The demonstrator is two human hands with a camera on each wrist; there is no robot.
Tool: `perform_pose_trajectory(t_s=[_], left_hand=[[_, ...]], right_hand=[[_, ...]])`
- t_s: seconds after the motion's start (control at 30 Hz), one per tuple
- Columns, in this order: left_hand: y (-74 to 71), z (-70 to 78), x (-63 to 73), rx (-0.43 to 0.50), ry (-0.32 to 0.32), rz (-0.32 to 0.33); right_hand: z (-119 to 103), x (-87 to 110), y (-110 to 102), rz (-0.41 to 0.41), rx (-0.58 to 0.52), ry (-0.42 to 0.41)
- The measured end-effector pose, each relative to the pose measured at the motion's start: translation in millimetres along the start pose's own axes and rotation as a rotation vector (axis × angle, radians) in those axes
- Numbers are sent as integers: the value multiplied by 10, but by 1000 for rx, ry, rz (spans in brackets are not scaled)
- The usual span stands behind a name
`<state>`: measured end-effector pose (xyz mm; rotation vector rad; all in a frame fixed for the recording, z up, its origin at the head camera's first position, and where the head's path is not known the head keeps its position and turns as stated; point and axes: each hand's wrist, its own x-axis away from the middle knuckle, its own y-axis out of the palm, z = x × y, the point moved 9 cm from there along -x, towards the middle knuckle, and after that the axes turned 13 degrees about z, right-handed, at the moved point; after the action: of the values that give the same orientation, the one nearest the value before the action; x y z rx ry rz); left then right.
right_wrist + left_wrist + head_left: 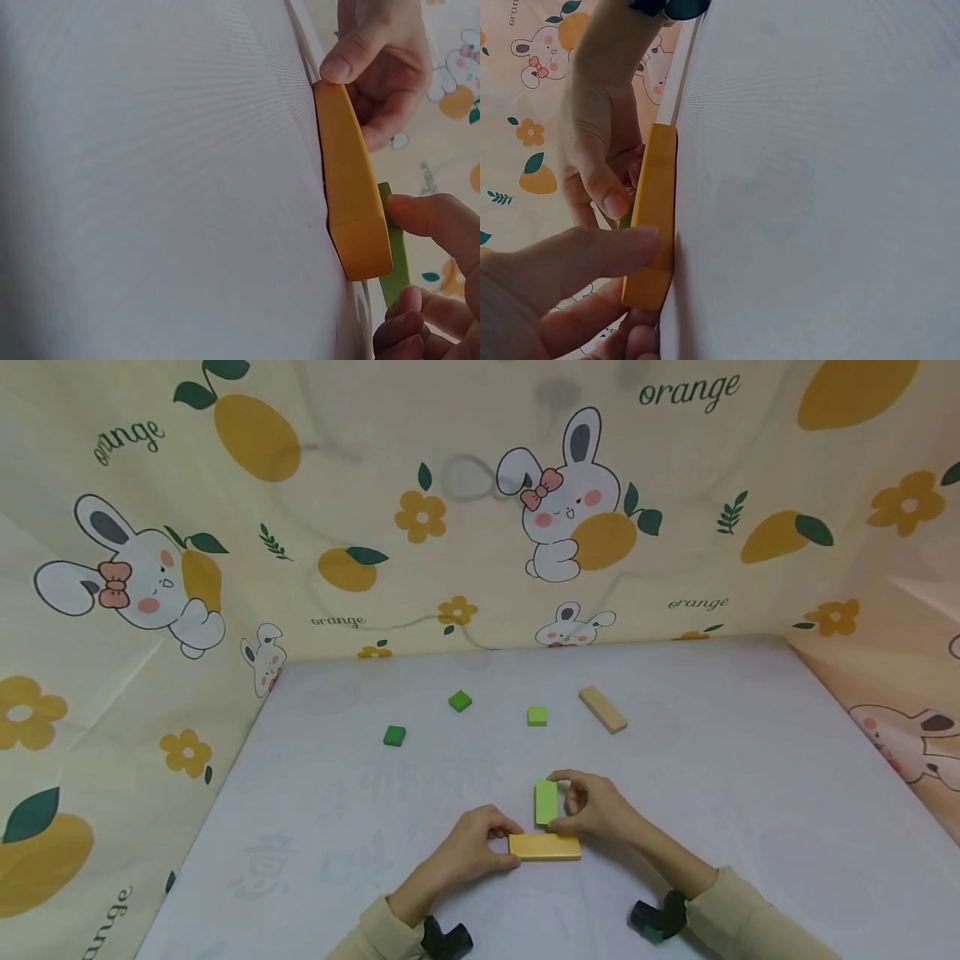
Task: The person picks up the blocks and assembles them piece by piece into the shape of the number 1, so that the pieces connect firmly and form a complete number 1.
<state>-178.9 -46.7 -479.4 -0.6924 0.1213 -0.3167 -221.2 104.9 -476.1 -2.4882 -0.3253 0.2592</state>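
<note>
An orange-yellow rectangular block (545,848) lies crosswise near the front of the table. My left hand (471,845) pinches its left end between thumb and fingers. Just behind it, a light green rectangular block (546,802) points away from me, its near end close to the orange-yellow block's far side. Thumb and forefinger of my right hand (596,806) grip the green block by its two ends. In the right wrist view the green block (395,281) is partly hidden behind the orange-yellow block (349,165). The left wrist view shows my left thumb on the orange-yellow block's face (658,202).
Farther back on the white tabletop (315,810) lie two dark green small blocks (394,736) (460,701), a light green small block (537,717) and a pale wooden long block (603,709). A patterned cloth (465,543) with rabbits and oranges hangs behind and at both sides.
</note>
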Motion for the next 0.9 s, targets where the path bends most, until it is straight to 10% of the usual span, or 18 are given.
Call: perform_pose_trajectory(t_s=[0.9], left_hand=[[-4, 10, -2, 6, 8, 1]], right_hand=[[-42, -30, 110, -100, -8, -27]])
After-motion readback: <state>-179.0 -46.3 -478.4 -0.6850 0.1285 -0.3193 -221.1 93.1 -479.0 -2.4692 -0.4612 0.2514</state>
